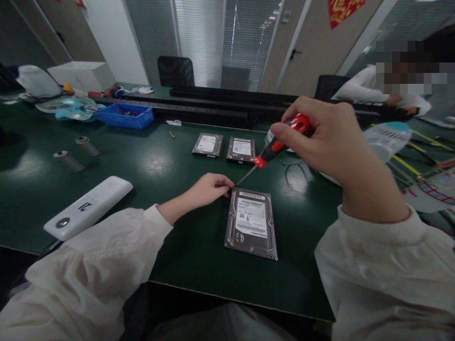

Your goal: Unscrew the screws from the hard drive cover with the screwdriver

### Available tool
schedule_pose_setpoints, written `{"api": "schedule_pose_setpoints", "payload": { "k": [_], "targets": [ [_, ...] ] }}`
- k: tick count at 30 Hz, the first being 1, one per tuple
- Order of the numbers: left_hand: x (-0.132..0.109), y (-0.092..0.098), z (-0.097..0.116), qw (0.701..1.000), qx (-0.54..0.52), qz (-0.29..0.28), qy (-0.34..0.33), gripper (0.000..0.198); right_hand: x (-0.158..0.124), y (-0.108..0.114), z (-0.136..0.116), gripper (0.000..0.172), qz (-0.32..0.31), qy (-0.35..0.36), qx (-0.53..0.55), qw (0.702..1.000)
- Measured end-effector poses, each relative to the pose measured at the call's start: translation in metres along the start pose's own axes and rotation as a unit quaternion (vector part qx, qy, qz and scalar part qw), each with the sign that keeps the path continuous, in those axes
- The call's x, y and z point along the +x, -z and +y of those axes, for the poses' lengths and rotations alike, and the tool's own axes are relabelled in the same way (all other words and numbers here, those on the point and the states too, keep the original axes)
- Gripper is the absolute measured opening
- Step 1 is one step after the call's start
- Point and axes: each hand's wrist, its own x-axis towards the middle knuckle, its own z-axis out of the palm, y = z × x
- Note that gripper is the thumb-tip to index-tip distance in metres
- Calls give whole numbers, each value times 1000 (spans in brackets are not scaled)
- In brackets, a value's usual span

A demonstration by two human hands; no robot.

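My right hand (320, 137) is closed around the red and black handle of a screwdriver (275, 143). Its thin shaft slants down to the left, and the tip meets the far left corner of a hard drive (250, 220) lying label-up on the table. At that same corner, the fingers of my left hand (213, 186) are pinched together beside the tip. Whatever they grip is too small or hidden to make out. Beyond lie two more hard drives, one on the left (207, 144) and one on the right (241, 149), both flat with labels up.
A white power bank (88, 208) and two metal cylinders lie to the left on the green table (192, 255). Farther back are a blue bin (125, 116) and long black bars. A portable fan (386, 137) stands right; another person sits behind at far right.
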Motion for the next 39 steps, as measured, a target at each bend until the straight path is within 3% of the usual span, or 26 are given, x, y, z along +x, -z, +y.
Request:
{"api": "schedule_pose_setpoints", "payload": {
  "k": [4,7,14,17,23,27,33,36,39],
  "targets": [
    [-1,1,-2,1000,-2,-5,0,20,-2,5,2,15,-38,14,40,998],
    [0,3,-5,1000,2,-12,-4,20,-3,6,5,29,-74,28,45,996],
    [0,4,-7,1000,9,-13,-12,18,0,4,6,20,-43,7,33,999],
    [-1,4,-6,1000,10,-13,-10,18,-1,5,7,28,-61,31,64,996],
    [1,4,-7,1000,14,-13,-11,18,0,4,4,28,-52,-27,32,998],
    [2,3,-9,1000,2,-13,-16,18,-1,5,4,34,-65,-9,79,995],
    [1,4,-9,1000,5,-15,-21,17,1,0,5,28,5,-9,60,998],
    [0,4,-8,1000,8,-16,-19,17,1,-1,6,33,-9,-7,61,998],
    [0,3,-6,1000,8,-14,-17,19,0,0,7,31,-45,4,131,990]
  ]
}}
